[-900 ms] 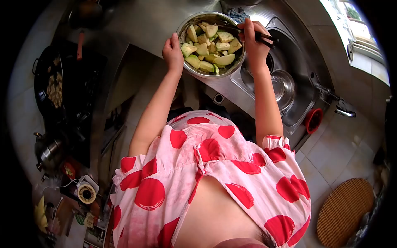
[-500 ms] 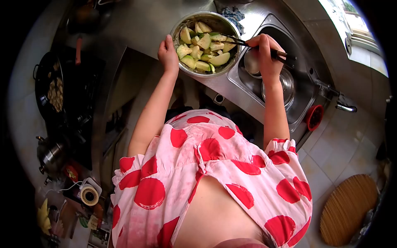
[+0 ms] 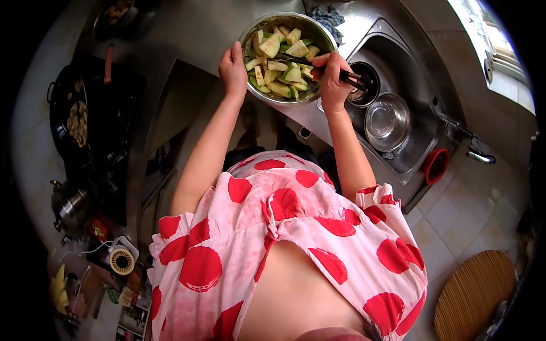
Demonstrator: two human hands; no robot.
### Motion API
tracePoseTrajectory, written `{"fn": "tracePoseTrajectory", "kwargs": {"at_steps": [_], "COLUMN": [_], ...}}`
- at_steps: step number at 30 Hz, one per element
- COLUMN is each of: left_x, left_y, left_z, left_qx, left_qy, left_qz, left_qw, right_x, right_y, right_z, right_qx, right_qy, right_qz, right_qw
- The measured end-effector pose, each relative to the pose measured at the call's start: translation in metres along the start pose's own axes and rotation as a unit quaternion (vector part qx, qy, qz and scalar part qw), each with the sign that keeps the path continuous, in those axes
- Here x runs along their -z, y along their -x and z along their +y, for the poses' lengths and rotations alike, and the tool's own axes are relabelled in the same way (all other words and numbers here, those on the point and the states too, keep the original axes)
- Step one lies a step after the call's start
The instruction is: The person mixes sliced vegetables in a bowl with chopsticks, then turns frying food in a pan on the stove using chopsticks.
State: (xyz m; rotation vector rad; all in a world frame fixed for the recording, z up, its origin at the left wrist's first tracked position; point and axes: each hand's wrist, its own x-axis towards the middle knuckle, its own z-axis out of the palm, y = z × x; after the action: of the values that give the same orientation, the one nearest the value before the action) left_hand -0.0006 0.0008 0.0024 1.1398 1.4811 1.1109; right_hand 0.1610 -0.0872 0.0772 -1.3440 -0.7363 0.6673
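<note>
A steel bowl [image 3: 328, 35] full of pale green-skinned vegetable pieces [image 3: 280, 73] is at the counter's front edge, left of the sink. My left hand [image 3: 233, 71] grips the bowl's left rim, thumb up along it. In my right hand [image 3: 334, 81], at the bowl's right side, are dark chopsticks [image 3: 351, 78]; their tips reach in among the pieces and are partly hidden by them.
The sink [image 3: 421, 122] on the right holds a glass bowl [image 3: 387, 122] and a dark pot. Behind it lies a blue cloth [image 3: 328, 21]. A wok with food [image 3: 76, 122] and a kettle [image 3: 73, 207] stand at the left. A red strainer [image 3: 436, 165] is beside the sink.
My right hand has moved left and down toward the bowl, and the chopsticks sit deeper among the pieces. The pieces have shifted. My left hand stays at the rim.
</note>
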Motion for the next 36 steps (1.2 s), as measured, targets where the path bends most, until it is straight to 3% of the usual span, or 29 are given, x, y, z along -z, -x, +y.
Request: {"fn": "tracePoseTrajectory", "kwargs": {"at_steps": [2, 3, 6, 7, 10, 12, 14, 16, 17, 20, 26, 32, 34, 36], "left_x": [-0.002, -0.001, 0.001, 0.001, 0.0, -0.001, -0.001, -0.002, -0.002, -0.004, -0.005, -0.002, -0.003, -0.001], "left_y": [0.001, 0.003, 0.004, 0.003, 0.004, 0.0, 0.001, 0.002, 0.002, 0.007, 0.002, 0.003, 0.003, 0.004], "left_z": [0.003, 0.005, 0.009, 0.008, 0.006, 0.0, 0.002, 0.005, 0.005, 0.008, 0.001, 0.001, 0.005, 0.008], "left_qx": [-0.013, -0.011, 0.001, -0.001, -0.004, -0.009, -0.011, -0.014, -0.012, -0.003, -0.024, -0.015, -0.024, 0.005], "left_qy": [0.008, 0.009, 0.002, -0.005, -0.003, -0.006, -0.01, -0.013, -0.014, -0.012, -0.004, -0.017, -0.008, -0.028], "left_qz": [0.01, 0.009, 0.008, 0.012, 0.03, 0.017, 0.02, 0.023, 0.028, 0.03, 0.036, 0.033, 0.039, 0.033], "left_qw": [1.0, 1.0, 1.0, 1.0, 1.0, 1.0, 1.0, 1.0, 0.999, 0.999, 0.999, 0.999, 0.999, 0.999], "right_x": [-0.016, -0.018, -0.013, -0.003, 0.017, 0.027, 0.04, 0.047, 0.041, 0.025, 0.022, -0.002, -0.009, -0.012], "right_y": [-0.016, -0.021, -0.022, -0.022, -0.02, -0.017, -0.014, -0.006, 0.001, 0.019, 0.014, -0.004, -0.006, -0.006], "right_z": [-0.015, -0.008, 0.016, 0.011, -0.021, -0.066, -0.078, -0.058, -0.043, 0.0, -0.007, -0.052, -0.05, -0.054], "right_qx": [0.095, 0.062, 0.147, 0.114, -0.004, -0.075, -0.004, -0.051, -0.128, -0.131, -0.076, -0.097, -0.031, -0.019], "right_qy": [0.059, 0.087, 0.23, 0.26, 0.267, 0.158, 0.215, 0.332, 0.269, 0.118, 0.059, 0.125, 0.238, 0.235], "right_qz": [-0.075, -0.105, -0.214, -0.239, -0.174, -0.107, -0.085, -0.086, -0.08, -0.013, 0.044, -0.026, -0.126, -0.147], "right_qw": [0.991, 0.989, 0.938, 0.929, 0.948, 0.979, 0.973, 0.938, 0.951, 0.984, 0.994, 0.987, 0.963, 0.961]}}
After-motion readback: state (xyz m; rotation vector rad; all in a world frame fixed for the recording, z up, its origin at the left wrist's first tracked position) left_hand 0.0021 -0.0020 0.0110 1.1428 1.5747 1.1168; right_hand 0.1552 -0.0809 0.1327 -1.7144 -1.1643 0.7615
